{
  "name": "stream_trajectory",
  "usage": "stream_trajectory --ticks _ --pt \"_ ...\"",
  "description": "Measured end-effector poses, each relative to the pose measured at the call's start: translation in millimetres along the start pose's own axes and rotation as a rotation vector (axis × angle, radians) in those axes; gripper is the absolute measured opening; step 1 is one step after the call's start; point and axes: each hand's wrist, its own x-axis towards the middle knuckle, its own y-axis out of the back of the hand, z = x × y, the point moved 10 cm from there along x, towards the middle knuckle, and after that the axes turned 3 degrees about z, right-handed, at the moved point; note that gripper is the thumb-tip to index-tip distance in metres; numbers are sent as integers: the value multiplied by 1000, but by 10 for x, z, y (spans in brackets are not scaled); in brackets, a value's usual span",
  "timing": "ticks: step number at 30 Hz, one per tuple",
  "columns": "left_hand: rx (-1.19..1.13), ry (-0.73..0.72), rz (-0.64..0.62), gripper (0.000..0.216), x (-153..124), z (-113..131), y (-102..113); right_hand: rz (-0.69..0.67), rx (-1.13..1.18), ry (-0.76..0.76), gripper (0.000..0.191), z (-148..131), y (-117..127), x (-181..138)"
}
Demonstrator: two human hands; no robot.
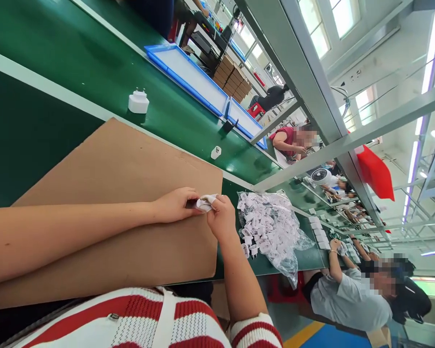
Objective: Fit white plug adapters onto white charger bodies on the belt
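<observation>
Above a sheet of brown cardboard (159, 164), both my hands meet at a small, crumpled white cloth (205, 203) with a dark smudge on it. My left hand (174, 205) pinches its left side, fingers closed. On the other side my right hand (222, 216) is closed on the cloth with thumb and fingers. Whether anything is wrapped inside the cloth I cannot tell. Right of my right hand lies a clear plastic bag (270, 227) full of small white plastic parts, some spilling from its near edge.
A white plug adapter (138, 102) stands on the green conveyor belt (94, 77), with another white adapter (216, 152) and a black one (228, 125) farther along. Blue-rimmed trays (188, 77) lie beyond. A metal frame (304, 63) crosses overhead. A co-worker (351, 295) sits to the right beside white boxes (319, 233).
</observation>
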Motion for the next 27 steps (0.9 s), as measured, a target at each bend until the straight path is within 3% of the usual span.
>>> stream_trajectory --ticks 4,10,13,17,27 --pt "0 17 -1 45 6 7 13 32 -15 -33 23 64 -7 -6" --pt "11 28 22 44 17 10 36 78 219 -24 32 116 95 10" --pt "10 44 22 45 13 -7 35 118 147 -15 35 102 175 -8" --pt "17 40 8 44 15 -7 23 34 33 -8 33 72 71 -16" --pt "19 46 11 38 21 -32 28 60 14 18 31 43 93 -19"
